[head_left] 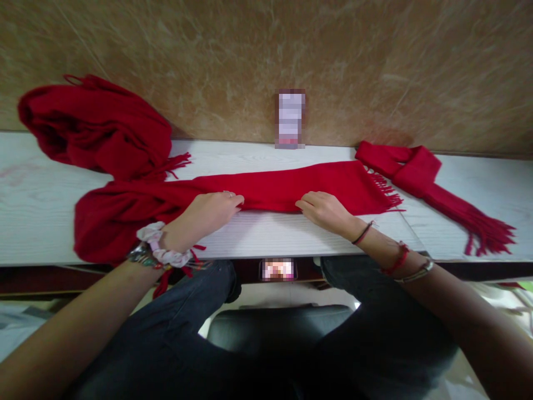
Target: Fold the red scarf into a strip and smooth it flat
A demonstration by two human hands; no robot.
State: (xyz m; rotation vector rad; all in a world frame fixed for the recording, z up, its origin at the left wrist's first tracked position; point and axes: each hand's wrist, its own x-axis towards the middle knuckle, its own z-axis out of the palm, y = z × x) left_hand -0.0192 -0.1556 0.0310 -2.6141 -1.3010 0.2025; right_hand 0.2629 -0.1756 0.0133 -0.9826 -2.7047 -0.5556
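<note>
A red fringed scarf [275,186] lies lengthwise along the white table, its right part flat and its left part bunched up. My left hand [214,211] grips the scarf's near edge, fingers closed on the cloth. Farther right along that same edge, my right hand [325,210] pinches the fabric too. The fringe of this scarf spreads out to the right of my right hand. The fingertips of both hands are partly hidden against the cloth.
Against the wall on the left sits a heaped red scarf [100,130]. A smaller red scarf [420,172], folded over itself, lies at the right. A blurred-out phone-like object [290,119] leans on the wall. Another lit screen [277,269] shows below the table edge [250,256].
</note>
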